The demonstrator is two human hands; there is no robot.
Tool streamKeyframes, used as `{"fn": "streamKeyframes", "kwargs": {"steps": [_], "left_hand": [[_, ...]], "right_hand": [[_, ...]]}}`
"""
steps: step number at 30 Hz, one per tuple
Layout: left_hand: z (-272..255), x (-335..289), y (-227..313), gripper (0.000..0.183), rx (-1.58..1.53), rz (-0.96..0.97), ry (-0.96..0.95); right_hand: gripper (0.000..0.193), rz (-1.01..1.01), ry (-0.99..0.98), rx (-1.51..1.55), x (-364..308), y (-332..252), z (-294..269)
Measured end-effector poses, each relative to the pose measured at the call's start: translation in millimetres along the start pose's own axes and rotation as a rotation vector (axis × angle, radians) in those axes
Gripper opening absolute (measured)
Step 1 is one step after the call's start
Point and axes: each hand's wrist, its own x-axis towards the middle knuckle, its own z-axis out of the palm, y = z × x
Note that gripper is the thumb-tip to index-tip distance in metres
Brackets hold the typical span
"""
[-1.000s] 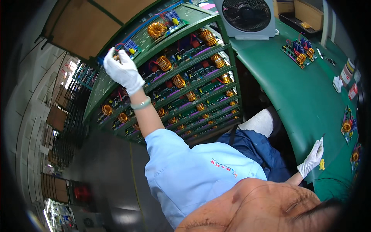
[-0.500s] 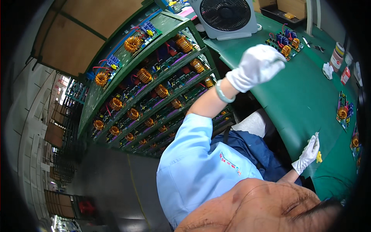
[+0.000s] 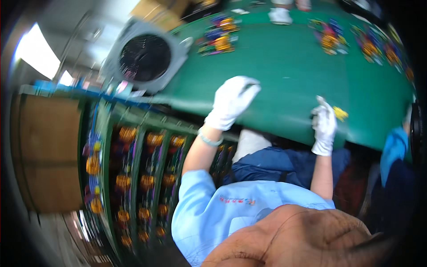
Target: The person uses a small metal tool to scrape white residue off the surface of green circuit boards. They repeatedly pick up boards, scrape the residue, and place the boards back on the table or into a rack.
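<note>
Many racked boards (image 3: 123,181) already sat in the rack (image 3: 105,155) at lower left; several loose boards (image 3: 330,39) lay on the table (image 3: 275,80) along the top. Mid-frame, the left hand (image 3: 233,100) was half curled, the right hand (image 3: 325,127) loosely bent; whether either held anything was unclear.

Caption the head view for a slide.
Gloved left hand and right hand at a green table, grey fan and rack of circuit boards at left.

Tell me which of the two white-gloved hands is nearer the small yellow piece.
The right hand: the small yellow piece shows just to its right. The left hand, with the pale bracelet at its wrist, is farther off.
</note>
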Motion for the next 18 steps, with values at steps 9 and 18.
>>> {"fn": "streamKeyframes", "kwargs": {"steps": [9, 18], "left_hand": [[92, 82, 24, 0.02, -0.117, 0.095, -0.249], [234, 175, 9, 0.051, -0.133, 0.292, -0.145]], "right_hand": [[0.044, -0.006, 0.152, 0.108, -7, -11, -5], [0.046, 0.076, 0.079, 0.016, -13, -19, -5]]}}
